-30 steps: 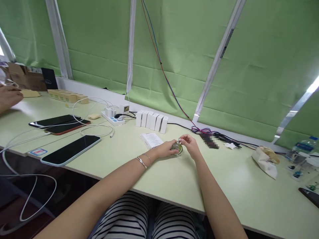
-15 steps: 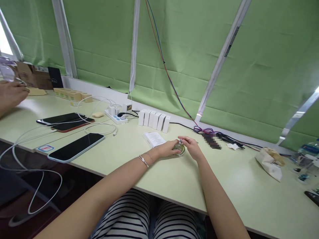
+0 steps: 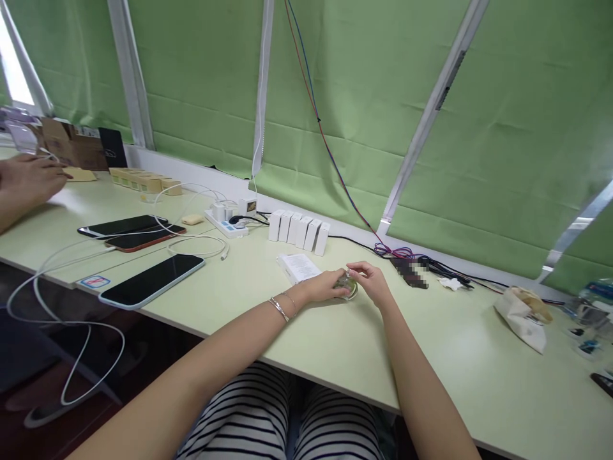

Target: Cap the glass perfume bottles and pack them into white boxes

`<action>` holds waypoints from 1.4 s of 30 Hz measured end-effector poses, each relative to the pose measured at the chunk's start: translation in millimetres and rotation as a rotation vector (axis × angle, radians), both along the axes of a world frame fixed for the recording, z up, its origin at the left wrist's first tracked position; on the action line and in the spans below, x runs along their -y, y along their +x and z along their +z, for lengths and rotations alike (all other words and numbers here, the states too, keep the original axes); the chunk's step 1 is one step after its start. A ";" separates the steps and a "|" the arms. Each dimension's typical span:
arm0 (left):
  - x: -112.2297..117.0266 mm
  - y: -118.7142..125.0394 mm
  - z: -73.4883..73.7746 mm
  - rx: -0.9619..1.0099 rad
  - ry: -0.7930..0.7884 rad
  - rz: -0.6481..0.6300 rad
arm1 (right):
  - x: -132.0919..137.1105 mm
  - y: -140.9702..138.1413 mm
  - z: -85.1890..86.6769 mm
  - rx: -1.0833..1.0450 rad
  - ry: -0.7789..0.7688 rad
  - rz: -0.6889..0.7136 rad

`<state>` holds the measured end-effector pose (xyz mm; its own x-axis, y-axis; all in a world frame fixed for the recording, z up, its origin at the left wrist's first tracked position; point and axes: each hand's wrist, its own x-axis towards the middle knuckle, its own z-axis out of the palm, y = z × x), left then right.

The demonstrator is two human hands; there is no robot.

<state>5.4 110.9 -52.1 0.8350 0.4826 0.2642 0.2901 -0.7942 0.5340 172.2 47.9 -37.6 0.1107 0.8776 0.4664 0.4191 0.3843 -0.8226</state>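
Observation:
Both my hands meet at the middle of the pale green table (image 3: 345,345). My left hand (image 3: 322,286) is curled round a small round glass bottle (image 3: 348,287) that rests on the table. My right hand (image 3: 371,281) pinches the bottle's top from the right side. Most of the bottle is hidden between my fingers. A white box (image 3: 297,266) lies flat just left of my left hand. Two thin bracelets (image 3: 281,305) sit on my left wrist.
A row of small white boxes (image 3: 299,231) stands behind the hands, next to a power strip (image 3: 225,223). Three phones (image 3: 151,280) with white cables lie at left. Another person's hand (image 3: 29,179) is at the far left. A crumpled bag (image 3: 523,312) lies at right.
The view has shifted slightly, so everything sits a little right and lower. My right fingers have come down lower onto the bottle's top. Both hands stay on the bottle.

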 end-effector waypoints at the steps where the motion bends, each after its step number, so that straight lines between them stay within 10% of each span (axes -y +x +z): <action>1: 0.6 -0.2 0.3 0.002 -0.002 -0.001 | -0.2 0.1 -0.2 0.005 0.007 -0.002; 42: -1.5 1.6 -0.1 0.034 -0.006 -0.045 | -7.8 7.7 -0.8 0.150 0.078 0.042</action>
<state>7.0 112.4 -52.2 0.8463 0.4466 0.2903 0.2360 -0.8029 0.5474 180.0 55.8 -38.4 -0.0012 0.8406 0.5416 0.5170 0.4641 -0.7192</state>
